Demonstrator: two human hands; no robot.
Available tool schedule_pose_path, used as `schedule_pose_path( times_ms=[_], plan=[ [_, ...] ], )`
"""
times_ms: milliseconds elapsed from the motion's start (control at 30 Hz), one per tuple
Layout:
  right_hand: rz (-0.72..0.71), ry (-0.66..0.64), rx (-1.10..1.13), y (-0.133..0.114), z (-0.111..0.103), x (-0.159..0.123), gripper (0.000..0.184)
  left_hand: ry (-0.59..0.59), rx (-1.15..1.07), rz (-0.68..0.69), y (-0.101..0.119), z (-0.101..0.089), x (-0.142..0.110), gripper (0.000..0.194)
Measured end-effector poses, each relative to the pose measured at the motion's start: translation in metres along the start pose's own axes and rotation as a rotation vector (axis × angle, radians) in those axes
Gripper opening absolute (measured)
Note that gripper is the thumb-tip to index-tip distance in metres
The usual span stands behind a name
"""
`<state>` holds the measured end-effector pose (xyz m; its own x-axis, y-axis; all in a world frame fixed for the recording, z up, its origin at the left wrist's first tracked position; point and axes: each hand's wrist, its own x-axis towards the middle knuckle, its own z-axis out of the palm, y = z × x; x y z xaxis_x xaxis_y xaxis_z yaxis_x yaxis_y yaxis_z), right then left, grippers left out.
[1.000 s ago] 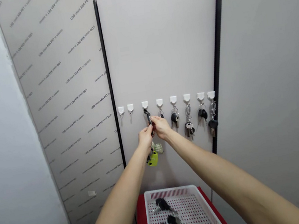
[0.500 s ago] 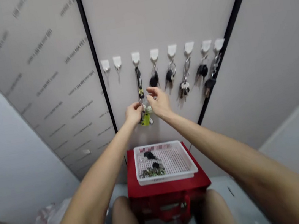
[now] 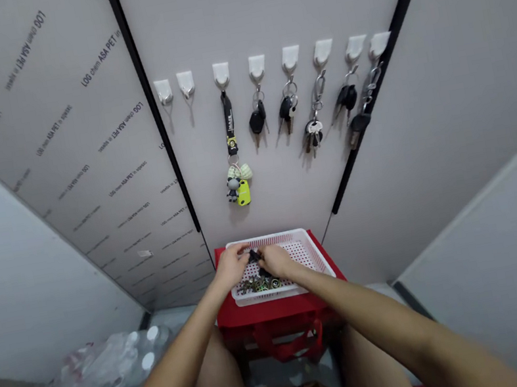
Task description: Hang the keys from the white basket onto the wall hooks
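Both hands are down in a white plastic basket (image 3: 317,256). A black key (image 3: 253,256) shows between them near the basket's back left. My right hand (image 3: 276,261) has its fingers closed on the key's right side. My left hand (image 3: 231,267) is at the key's other side, index finger and thumb apart, the thumb close to the key. Below the hands lies a pile of metal keys (image 3: 254,284), with another dark piece partly covered by my right hand. On the wall above hangs a black strap (image 3: 229,125) with a grey figure (image 3: 233,188) and a yellow-green charm (image 3: 243,193).
White hooks (image 3: 257,68) run in a row along the wall; two at the left (image 3: 186,85) bear nothing. Several key bunches (image 3: 314,133) hang to the right. The basket stands on a red bag (image 3: 269,310). Plastic-wrapped bottles (image 3: 114,372) lie at the lower left.
Both hands have left the strap and charms on the wall and moved down into the basket, to the black key. The strap now hangs free from its hook. The view has shifted slightly.
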<state>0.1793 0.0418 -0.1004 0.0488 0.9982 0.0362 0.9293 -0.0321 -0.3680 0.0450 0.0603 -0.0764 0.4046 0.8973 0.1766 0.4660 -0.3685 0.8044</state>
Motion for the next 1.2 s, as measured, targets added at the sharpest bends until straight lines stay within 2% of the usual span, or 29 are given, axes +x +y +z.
schedule_pose_path(
  times_ms=[100,200,267,333,467,567,633,767,867,933,1000,1067,1200],
  plan=[
    [-0.056,-0.008,0.206,-0.001,-0.005,0.003,0.019,-0.021,0.094,0.001,-0.003,0.0,-0.005,0.032],
    [-0.151,-0.007,0.508,0.001,-0.019,0.001,0.019,-0.005,0.061,0.007,-0.001,-0.001,-0.005,0.041],
    [-0.196,-0.032,0.664,0.001,-0.031,-0.001,0.018,-0.008,-0.034,0.047,0.004,0.0,-0.004,0.041],
    [-0.213,-0.085,0.795,-0.002,-0.043,-0.004,0.017,-0.02,-0.167,0.072,0.01,0.001,-0.002,0.033],
    [-0.101,-0.221,0.986,-0.008,-0.064,-0.009,0.02,-0.081,-0.424,-0.012,0.022,0.002,0.002,0.021],
    [-0.004,-0.245,1.007,-0.007,-0.073,-0.009,0.024,-0.135,-0.52,-0.036,0.027,-0.002,0.003,0.018],
    [0.038,-0.231,0.982,-0.005,-0.076,-0.009,0.024,-0.109,-0.535,-0.065,0.029,-0.006,0.003,0.016],
    [0.063,-0.184,0.83,-0.001,-0.073,-0.008,0.024,-0.059,-0.387,-0.029,0.033,-0.01,0.003,0.014],
    [-0.093,0.042,0.665,-0.004,-0.072,-0.009,0.016,-0.059,-0.231,0.054,0.038,-0.012,0.001,0.02],
    [-0.252,0.114,0.637,-0.01,-0.074,-0.01,0.015,-0.029,-0.18,0.095,0.042,-0.015,0.002,0.021],
    [-0.33,0.079,0.676,-0.019,-0.08,-0.009,0.012,-0.007,-0.159,0.133,0.047,-0.022,0.005,0.022],
    [-0.337,0.041,0.753,-0.03,-0.089,-0.006,0.012,-0.007,-0.148,0.18,0.053,-0.035,0.011,0.022],
    [-0.372,0.059,0.898,-0.061,-0.117,0.008,0.006,0.033,-0.168,0.256,0.071,-0.074,0.026,0.02]
  ],
)
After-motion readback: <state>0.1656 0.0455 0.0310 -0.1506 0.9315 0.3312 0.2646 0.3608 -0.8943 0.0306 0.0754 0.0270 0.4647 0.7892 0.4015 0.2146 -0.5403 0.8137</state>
